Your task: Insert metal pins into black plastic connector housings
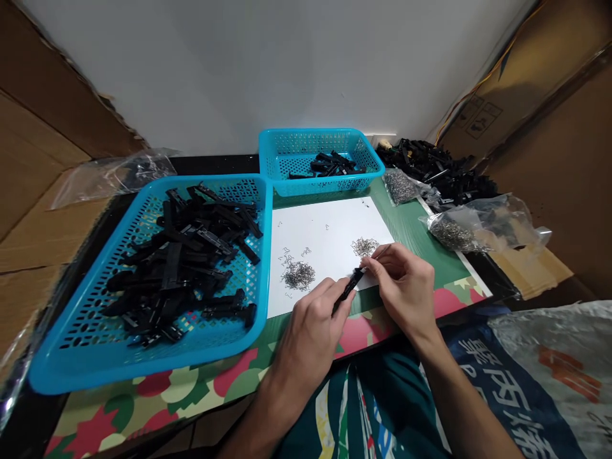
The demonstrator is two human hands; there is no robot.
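My left hand (319, 319) is closed around a slim black plastic part (350, 287), which points up and to the right. At the far end of that part, my right hand (404, 280) pinches with thumb and forefinger; whatever sits between those fingertips is too small to make out. Just beyond my fingers, a small pile of bent metal wire clips (364, 247) lies on a white sheet (335, 223). A larger heap of similar wire clips (299, 275) is left of my left hand, with several strays around it.
A large blue basket (157, 370) on the left holds many black plastic parts. Another blue basket (320, 186) at the back holds fewer. On the right are a heap of black parts (435, 166) and clear bags of metal pieces (452, 233). Cardboard (564, 121) flanks the table.
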